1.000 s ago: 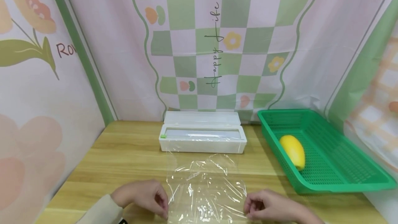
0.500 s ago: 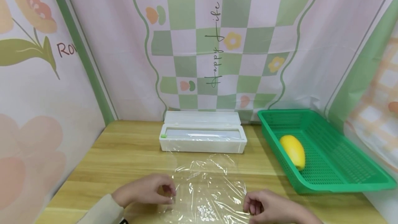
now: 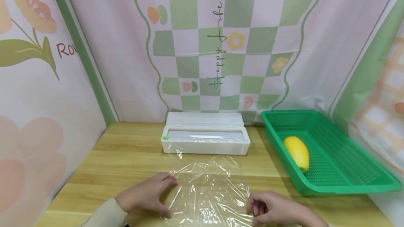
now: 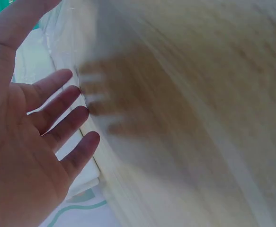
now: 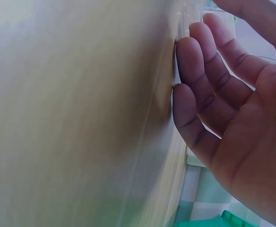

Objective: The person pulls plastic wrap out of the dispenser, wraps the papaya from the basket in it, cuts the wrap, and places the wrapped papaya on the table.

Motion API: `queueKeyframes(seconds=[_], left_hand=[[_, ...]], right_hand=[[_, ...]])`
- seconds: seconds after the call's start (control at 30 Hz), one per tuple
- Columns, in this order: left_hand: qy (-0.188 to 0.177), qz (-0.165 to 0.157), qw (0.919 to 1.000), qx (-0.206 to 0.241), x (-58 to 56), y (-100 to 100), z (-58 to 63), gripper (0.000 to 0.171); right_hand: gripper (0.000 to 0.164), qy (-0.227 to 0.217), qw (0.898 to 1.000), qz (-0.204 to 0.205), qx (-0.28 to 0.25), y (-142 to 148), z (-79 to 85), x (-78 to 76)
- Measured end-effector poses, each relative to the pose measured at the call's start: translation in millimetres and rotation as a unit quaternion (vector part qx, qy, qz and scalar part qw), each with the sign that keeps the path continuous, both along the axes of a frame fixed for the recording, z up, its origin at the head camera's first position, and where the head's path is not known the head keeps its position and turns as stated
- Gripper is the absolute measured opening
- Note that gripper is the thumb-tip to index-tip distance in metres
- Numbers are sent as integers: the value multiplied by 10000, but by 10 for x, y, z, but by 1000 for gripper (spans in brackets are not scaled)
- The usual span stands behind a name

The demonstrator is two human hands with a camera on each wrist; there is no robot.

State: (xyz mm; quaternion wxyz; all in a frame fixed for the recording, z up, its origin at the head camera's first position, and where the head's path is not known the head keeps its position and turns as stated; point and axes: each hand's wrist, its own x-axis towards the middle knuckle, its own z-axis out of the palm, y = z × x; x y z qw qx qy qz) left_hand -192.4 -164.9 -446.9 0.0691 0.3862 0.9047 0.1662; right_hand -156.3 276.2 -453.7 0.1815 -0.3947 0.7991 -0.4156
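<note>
A sheet of clear cling film [image 3: 205,185] lies wrinkled over the wooden table, running from a white cling film dispenser [image 3: 206,146] whose lid stands up. My left hand [image 3: 151,192] is at the film's left edge, thumb and fingers spread apart; the left wrist view shows its four fingers [image 4: 64,125] extended, with nothing held. At the right edge of the film is my right hand [image 3: 273,207]. Its fingers [image 5: 190,59] bend loosely, tips down by the tabletop, and thumb and forefinger look apart. The right thumb tip falls outside the right wrist view.
A green plastic basket [image 3: 344,189] stands on the right side of the table [image 3: 126,150], with a yellow mango-like fruit [image 3: 296,153] inside. Patterned cloth [image 3: 233,16] hangs behind and on both sides. A small green slider [image 3: 165,138] sits on the dispenser's left end.
My left hand has let go of the film's left edge, lifted, and spread its fingers beside it. The right hand has barely moved; its thumb has shifted slightly away from the fingers.
</note>
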Motion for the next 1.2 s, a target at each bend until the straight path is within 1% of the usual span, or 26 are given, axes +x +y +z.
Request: queueKeyframes(seconds=[0.2,0.33,0.43,0.53,0.63,0.7,0.87,1.0,1.07,1.1,1.2], left_hand=[[-146,96,9997,-155,0,-21,-15,106],[-34,57,9998,-186,20,-27,-7,110],[106,37,9998,-192,35,-19,5,113],[149,67,9996,-213,46,-9,17,115],[132,108,9996,-214,56,0,32,116],[111,130,9996,-212,58,5,37,115],[96,147,9997,-191,47,-1,36,115],[85,142,9997,-153,32,-8,13,115],[57,146,9998,-136,25,-7,4,115],[37,149,9998,-134,22,-6,4,114],[39,141,9998,-117,14,-7,4,113]], right_hand=[[17,68,10000,-54,47,15,28,5],[16,240,9996,-84,93,52,80,1],[15,405,9990,-135,153,87,159,-25],[14,705,9969,-226,266,117,281,-65],[15,1169,9919,-348,351,155,450,-105],[14,1427,9879,-467,391,185,594,-127],[14,1728,9786,-929,617,277,1023,-177],[16,2090,9622,-1387,1063,413,1350,-274],[18,2069,9544,-1678,1348,509,1491,-339],[19,2093,9489,-1835,1484,561,1543,-377],[27,1986,9345,-2317,1833,719,1651,-500]])
